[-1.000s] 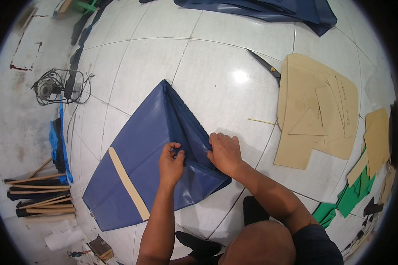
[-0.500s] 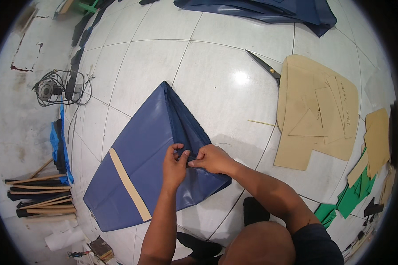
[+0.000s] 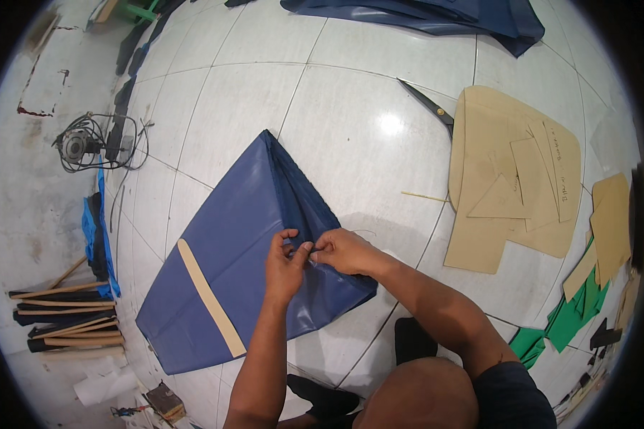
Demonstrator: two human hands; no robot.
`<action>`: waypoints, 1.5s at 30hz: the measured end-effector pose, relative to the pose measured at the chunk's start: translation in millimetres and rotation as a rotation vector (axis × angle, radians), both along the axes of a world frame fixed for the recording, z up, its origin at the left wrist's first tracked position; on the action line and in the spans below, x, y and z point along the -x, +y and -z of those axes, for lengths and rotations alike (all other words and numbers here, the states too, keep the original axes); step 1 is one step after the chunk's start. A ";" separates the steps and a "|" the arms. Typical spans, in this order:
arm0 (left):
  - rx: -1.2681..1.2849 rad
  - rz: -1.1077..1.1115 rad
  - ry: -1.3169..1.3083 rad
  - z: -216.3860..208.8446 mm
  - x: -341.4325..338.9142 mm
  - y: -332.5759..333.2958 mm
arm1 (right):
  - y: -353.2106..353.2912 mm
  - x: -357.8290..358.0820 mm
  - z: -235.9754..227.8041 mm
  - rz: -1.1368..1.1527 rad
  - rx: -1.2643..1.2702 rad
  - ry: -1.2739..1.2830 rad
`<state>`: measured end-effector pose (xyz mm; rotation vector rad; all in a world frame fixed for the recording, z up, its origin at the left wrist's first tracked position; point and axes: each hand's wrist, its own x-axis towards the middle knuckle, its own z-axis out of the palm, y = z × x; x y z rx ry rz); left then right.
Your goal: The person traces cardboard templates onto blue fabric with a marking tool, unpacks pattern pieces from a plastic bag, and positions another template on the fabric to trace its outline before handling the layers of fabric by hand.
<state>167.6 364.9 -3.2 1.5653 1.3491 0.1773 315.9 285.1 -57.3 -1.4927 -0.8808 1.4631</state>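
Note:
A folded sheet of dark blue, leather-like material (image 3: pixel 229 207) lies on the white tiled floor in front of me, its fabric underside showing along the right fold. My left hand (image 3: pixel 284 270) is closed at that fold, thumb and fingers pinching the material's edge. Close beside it, my right hand (image 3: pixel 345 252) pinches the same edge from the right. The fingertips almost meet, and whatever small bit lies between them is hidden. Left of my hands, a narrow tan strip (image 3: pixel 211 297) rests diagonally on the blue material.
Black scissors (image 3: pixel 423 100) lie near several tan card patterns (image 3: pixel 479 214) on the right. More blue material (image 3: pixel 436 18) is at the far edge. Green cloth (image 3: pixel 576 307) lies at the right. A corded motor-like device (image 3: pixel 75 148) and rolled dark pieces (image 3: pixel 71 314) are at the left.
My right hand has shifted slightly up and away, its fingers still pinched near the left thumb. The left hand has moved up a little. The blue material barely stirs.

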 end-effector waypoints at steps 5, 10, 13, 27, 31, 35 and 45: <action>-0.074 -0.083 0.042 -8.0 -12.2 -6.6 | 2.8 -0.5 -2.7 -0.042 0.086 -0.028; 0.097 -0.137 0.045 -10.9 -8.5 8.7 | 3.8 -3.0 -9.0 -0.036 0.105 -0.065; 0.207 -0.165 0.051 -7.1 -4.1 13.9 | 5.0 -2.9 -12.4 -0.039 0.119 -0.076; 0.264 -0.242 0.006 -14.8 -6.8 9.9 | -7.4 -13.4 -10.4 -0.027 0.141 -0.599; 0.273 -0.247 -0.017 -16.1 -8.4 8.9 | -9.3 -5.9 -14.0 0.062 0.014 -0.751; 0.291 -0.244 -0.082 -9.3 1.2 11.0 | -8.9 11.7 -35.6 0.077 -0.296 -0.749; 0.282 -0.244 -0.083 -3.4 4.7 8.9 | 1.4 -5.3 -13.4 -0.117 0.060 -0.147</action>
